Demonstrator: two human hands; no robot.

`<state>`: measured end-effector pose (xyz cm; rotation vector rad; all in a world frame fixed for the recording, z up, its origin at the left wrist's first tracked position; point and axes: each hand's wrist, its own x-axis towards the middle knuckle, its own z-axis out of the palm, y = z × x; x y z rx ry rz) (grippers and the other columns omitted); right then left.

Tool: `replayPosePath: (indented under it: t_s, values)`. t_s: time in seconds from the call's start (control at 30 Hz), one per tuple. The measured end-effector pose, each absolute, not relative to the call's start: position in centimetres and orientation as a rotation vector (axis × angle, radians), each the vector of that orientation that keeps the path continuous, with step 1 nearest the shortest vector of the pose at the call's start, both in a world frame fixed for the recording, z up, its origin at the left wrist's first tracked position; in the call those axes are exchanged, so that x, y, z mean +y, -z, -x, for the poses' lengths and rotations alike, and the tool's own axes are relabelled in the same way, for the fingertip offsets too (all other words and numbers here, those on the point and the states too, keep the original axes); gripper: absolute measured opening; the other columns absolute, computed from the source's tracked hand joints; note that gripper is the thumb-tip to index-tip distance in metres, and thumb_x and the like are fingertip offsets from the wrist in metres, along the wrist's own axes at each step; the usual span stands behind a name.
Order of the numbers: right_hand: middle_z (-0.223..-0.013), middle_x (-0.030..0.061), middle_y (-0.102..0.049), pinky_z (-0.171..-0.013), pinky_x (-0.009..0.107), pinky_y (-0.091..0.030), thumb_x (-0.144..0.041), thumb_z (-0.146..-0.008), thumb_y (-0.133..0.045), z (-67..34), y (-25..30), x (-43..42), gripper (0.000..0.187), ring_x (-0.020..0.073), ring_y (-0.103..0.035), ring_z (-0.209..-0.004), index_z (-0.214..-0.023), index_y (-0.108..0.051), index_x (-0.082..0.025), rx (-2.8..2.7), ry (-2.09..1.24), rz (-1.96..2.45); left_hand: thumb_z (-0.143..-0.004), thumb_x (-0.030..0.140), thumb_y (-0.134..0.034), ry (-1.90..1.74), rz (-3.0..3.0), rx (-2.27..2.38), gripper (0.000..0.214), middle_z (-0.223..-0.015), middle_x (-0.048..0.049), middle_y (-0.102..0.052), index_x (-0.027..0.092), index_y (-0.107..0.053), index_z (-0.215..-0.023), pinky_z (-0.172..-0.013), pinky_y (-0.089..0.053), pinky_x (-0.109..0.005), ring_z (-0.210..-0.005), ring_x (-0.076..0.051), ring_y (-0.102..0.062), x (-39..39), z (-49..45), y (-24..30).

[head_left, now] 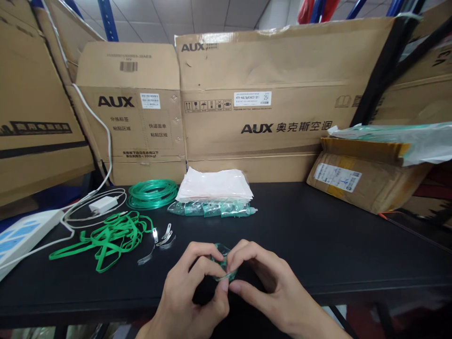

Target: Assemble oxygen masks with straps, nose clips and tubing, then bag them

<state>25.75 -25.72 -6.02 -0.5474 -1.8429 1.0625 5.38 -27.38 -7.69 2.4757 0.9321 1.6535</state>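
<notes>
At far left on the dark surface (318, 235) lie a white charger (103, 204) and a tangle of green straps (106, 238), with metal clips (160, 240) just beside them. Behind sits a coil of green tubing (151, 193). Near the front edge, the left hand (192, 292) pinches a clear greenish piece (221, 252), thumb and fingers (197, 254) closed on its left side. The piece sits between the two hands, equally near both, its lower curved edge running left to right. The right hand (275, 287) grips its right side the same way, fingertips almost meeting the left's. A stack of white bags (215, 186) lies well behind.
</notes>
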Motion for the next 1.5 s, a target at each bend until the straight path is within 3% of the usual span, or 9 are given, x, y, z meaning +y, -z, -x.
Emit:
replayPosePath:
  t_s: [0.17, 0.3, 0.4, 0.6, 0.9, 1.5]
  values:
    - [-0.101, -0.0007, -0.066, -0.095, 0.036, -0.049, -0.016, -0.092, -0.08, -25.92, 6.22, -25.38, 0.019, 0.0177, -0.064, -0.099, -0.102, -0.068, -0.027, -1.702, -1.264, 0.437, -0.09, 0.008, -0.068, -1.672, -2.335, 0.891, 0.036, -0.119, -0.0045, -0.065, 0.026, -0.06, -0.12, -0.082, -0.057, -0.026, -0.099, -0.018, -0.067, -27.06, -5.36, 7.66]
    - [-0.1, 0.0, -0.066, -0.096, 0.038, -0.049, -0.021, -0.088, -0.086, -25.94, 6.13, -25.15, 0.022, 0.019, -0.065, -0.1, -0.102, -0.07, -0.026, -1.645, -1.328, 0.396, -0.097, 0.03, -0.076, -1.626, -2.195, 0.832, 0.04, -0.127, -0.0047, -0.066, 0.029, -0.06, -0.133, -0.08, -0.058, -0.026, -0.088, -0.015, -0.065, -26.85, -5.16, 7.65]
    - [-0.097, 0.0006, -0.066, -0.093, 0.037, -0.05, -0.024, -0.088, -0.087, -25.81, 5.94, -25.2, 0.018, 0.0193, -0.065, -0.098, -0.097, -0.072, -0.024, -1.642, -1.309, 0.394, -0.101, 0.041, -0.071, -1.561, -2.201, 0.773, 0.034, -0.128, -0.0048, -0.069, 0.032, -0.064, -0.133, -0.083, -0.059, -0.026, -0.1, -0.018, -0.068, -26.73, -5.02, 7.47]
    - [-0.093, 0.001, -0.066, -0.085, 0.034, -0.051, -0.025, -0.09, -0.084, -25.85, 5.71, -25.41, 0.008, 0.0183, -0.065, -0.091, -0.089, -0.076, -0.024, -1.714, -1.167, 0.421, -0.105, 0.03, -0.065, -1.507, -2.186, 0.739, 0.026, -0.125, -0.0046, -0.069, 0.032, -0.065, -0.132, -0.089, -0.059, -0.026, -0.104, -0.018, -0.069, -26.71, -4.9, 7.21]
    - [-0.099, 0.0007, -0.063, -0.086, 0.032, -0.05, -0.019, -0.1, -0.072, -25.91, 5.67, -25.78, 0.009, 0.0173, -0.063, -0.094, -0.096, -0.073, -0.027, -1.892, -0.917, 0.472, -0.105, 0.022, -0.065, -1.45, -2.123, 0.758, 0.025, -0.123, -0.001, -0.068, 0.035, -0.065, -0.126, -0.094, -0.056, -0.025, -0.117, -0.019, -0.065, -26.66, -4.76, 7.29]
    - [-0.103, 0.003, -0.059, -0.078, 0.032, -0.05, -0.019, -0.106, -0.058, -26.25, 5.63, -25.9, 0.021, 0.0189, -0.061, -0.096, -0.091, -0.071, -0.027, -1.968, -0.892, 0.448, -0.093, 0.004, -0.073, -1.451, -2.012, 0.784, 0.031, -0.107, 0.0013, -0.066, 0.031, -0.068, -0.107, -0.086, -0.051, -0.024, -0.098, -0.017, -0.064, -26.58, -5.06, 7.32]
